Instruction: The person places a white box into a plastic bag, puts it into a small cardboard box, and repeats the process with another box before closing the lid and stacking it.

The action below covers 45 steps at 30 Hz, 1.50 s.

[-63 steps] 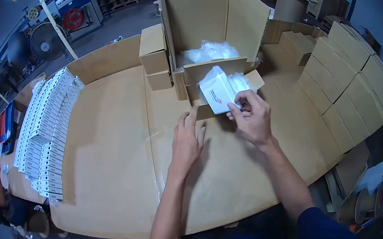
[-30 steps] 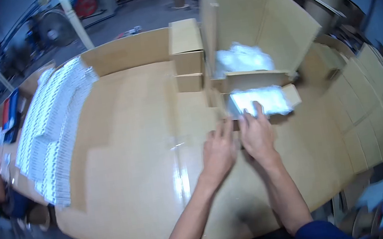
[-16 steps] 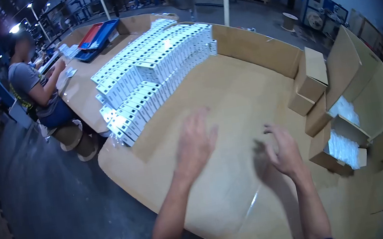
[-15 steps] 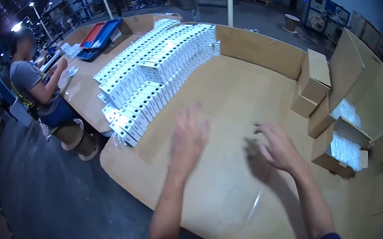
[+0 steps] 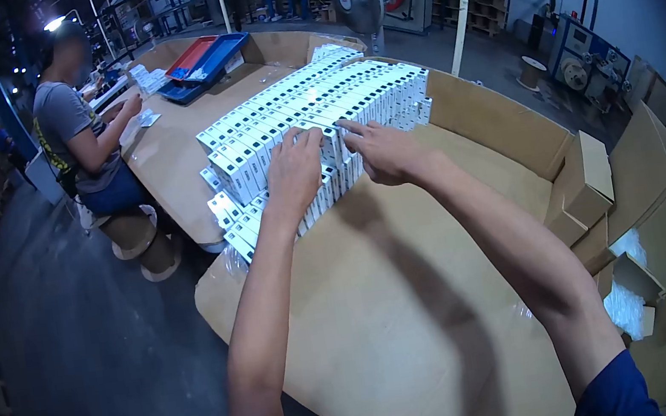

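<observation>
Dim, bluish; lamp (image 5: 55,24) glaring upper left; edges dark, warped.

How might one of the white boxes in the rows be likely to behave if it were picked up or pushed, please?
The white boxes would probably keep their shape, as their edges look straight. A loose one could tip if pushed, since each stands narrow and upright. Within a row, the closely packed neighbours would likely brace it.
</observation>
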Each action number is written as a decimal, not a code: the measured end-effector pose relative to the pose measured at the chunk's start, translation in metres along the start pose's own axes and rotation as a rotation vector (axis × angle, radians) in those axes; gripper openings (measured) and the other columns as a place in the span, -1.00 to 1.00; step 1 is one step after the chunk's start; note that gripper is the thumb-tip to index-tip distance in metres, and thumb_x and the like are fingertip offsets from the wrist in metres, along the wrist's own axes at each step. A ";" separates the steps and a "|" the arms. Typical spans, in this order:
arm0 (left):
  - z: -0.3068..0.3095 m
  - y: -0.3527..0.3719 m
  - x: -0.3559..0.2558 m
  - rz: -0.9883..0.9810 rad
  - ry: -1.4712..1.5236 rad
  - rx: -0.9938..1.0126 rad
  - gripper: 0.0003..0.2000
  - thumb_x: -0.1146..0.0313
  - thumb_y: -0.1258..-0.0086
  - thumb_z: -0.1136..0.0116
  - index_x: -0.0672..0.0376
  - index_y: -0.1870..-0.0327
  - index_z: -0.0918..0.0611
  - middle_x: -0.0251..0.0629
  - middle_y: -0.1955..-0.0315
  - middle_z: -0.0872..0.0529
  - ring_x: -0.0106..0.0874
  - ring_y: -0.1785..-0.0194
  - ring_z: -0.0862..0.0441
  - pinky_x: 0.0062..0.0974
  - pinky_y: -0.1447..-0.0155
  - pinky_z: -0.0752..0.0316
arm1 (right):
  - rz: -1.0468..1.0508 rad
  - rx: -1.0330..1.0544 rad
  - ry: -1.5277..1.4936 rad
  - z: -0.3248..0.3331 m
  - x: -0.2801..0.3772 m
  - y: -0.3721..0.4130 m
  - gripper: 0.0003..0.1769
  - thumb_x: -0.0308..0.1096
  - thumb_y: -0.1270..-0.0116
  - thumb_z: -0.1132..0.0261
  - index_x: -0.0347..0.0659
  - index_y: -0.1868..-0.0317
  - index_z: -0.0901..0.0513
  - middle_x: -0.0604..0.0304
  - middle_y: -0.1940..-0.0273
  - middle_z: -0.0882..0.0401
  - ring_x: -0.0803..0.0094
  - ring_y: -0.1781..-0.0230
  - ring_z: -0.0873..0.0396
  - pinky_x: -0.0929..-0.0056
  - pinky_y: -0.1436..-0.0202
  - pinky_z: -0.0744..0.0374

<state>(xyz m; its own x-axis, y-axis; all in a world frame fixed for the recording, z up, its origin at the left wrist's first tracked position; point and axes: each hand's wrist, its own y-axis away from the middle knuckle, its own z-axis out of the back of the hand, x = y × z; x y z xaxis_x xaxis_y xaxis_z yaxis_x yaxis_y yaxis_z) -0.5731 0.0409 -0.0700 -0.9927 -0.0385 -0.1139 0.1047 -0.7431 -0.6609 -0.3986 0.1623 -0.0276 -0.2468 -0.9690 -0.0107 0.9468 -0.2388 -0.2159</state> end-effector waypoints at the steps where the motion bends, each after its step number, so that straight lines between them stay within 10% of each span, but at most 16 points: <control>1: 0.001 0.002 0.001 0.003 0.015 0.002 -0.57 0.52 -0.31 -0.26 0.16 -0.23 -0.56 -0.16 -0.10 -0.69 -0.12 -0.35 -0.51 -0.11 -0.33 -0.45 | 0.004 0.024 0.011 -0.001 -0.002 -0.004 -0.61 -0.59 -0.26 -0.12 -0.32 -0.12 -0.48 -0.06 -0.58 -0.24 -0.11 -0.29 -0.48 0.00 -0.34 -0.53; 9: -0.004 0.009 0.010 -0.056 -0.082 -0.117 -0.61 0.53 -0.23 -0.38 0.03 -0.11 -0.71 -0.25 0.01 -0.65 -0.20 -0.21 -0.57 -0.18 -0.25 -0.50 | -0.016 0.011 0.029 -0.009 -0.004 -0.005 -0.69 -0.59 -0.23 -0.13 -0.27 0.00 -0.54 0.00 -0.58 -0.26 -0.09 -0.29 -0.50 0.02 -0.33 -0.55; 15: 0.010 0.028 -0.002 -0.011 0.007 -0.141 -0.67 0.55 -0.15 -0.44 0.07 0.02 -0.74 -0.25 0.01 -0.64 -0.19 -0.16 -0.59 -0.17 -0.21 -0.51 | -0.085 0.222 0.034 0.008 0.004 -0.007 -0.42 -0.54 -0.22 -0.25 -0.35 -0.30 -0.48 -0.10 -0.63 -0.12 -0.12 -0.35 -0.52 0.07 -0.37 -0.59; 23: 0.036 0.070 -0.064 0.005 0.190 -0.214 -0.66 0.64 -0.14 -0.40 0.24 0.03 -0.70 -0.14 -0.02 -0.60 -0.09 -0.14 -0.59 -0.14 -0.21 -0.51 | -0.063 -0.311 -0.352 -0.004 0.000 0.054 -0.40 -0.55 -0.33 -0.18 -0.18 -0.39 -0.38 -0.35 -0.53 -0.22 -0.21 -0.20 -0.59 0.03 -0.26 -0.61; 26: 0.041 0.087 -0.108 0.011 0.319 -0.241 -0.68 0.68 -0.13 -0.37 0.26 0.06 -0.67 -0.08 0.02 -0.60 -0.05 -0.12 -0.60 -0.13 -0.19 -0.53 | -0.485 -0.179 -0.825 0.029 0.037 0.124 -0.41 -0.36 -0.52 -0.23 -0.14 -0.50 -0.32 -0.19 -0.35 -0.48 0.11 -0.12 -0.62 0.21 -0.11 -0.67; 30: 0.045 0.113 -0.185 -0.082 0.435 -0.224 -0.65 0.67 -0.07 -0.43 0.25 0.09 -0.67 -0.10 0.05 -0.62 -0.03 -0.08 -0.61 -0.09 -0.17 -0.53 | -0.460 -0.186 -1.465 0.012 0.064 0.222 -0.40 -0.26 -0.63 -0.22 -0.09 -0.58 -0.30 0.08 -0.16 -0.57 0.47 0.03 -0.59 0.45 0.00 -0.66; 38: 0.060 0.125 -0.342 -0.297 0.778 0.172 -0.57 0.51 0.00 -0.63 0.22 0.15 -0.59 -0.16 0.10 -0.62 -0.14 0.09 -0.62 -0.12 0.02 -0.57 | -0.668 -0.535 -1.638 0.034 0.080 0.414 -0.72 -0.42 -0.64 -0.17 -0.28 -0.27 -0.55 0.22 0.07 -0.65 0.58 0.15 -0.64 0.53 0.10 -0.66; 45: 0.052 0.024 -0.479 -0.583 0.845 0.162 -0.88 0.42 -0.38 -0.33 0.25 0.22 -0.64 -0.14 0.31 -0.64 -0.09 0.24 -0.62 -0.17 0.16 -0.48 | -0.773 -0.862 -1.420 0.087 0.051 0.544 -0.81 -0.55 -0.61 -0.14 -0.38 -0.07 -0.65 0.19 0.00 -0.61 0.51 0.06 -0.66 0.48 0.06 -0.81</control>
<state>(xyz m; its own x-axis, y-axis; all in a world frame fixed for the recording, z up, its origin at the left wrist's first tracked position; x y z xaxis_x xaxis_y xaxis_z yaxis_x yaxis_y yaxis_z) -0.0985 0.0068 0.0066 -0.5151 0.7900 -0.3325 -0.4501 -0.5795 -0.6794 0.1214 -0.0220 -0.0609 0.2499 -0.0951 0.9636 0.2482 -0.9556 -0.1587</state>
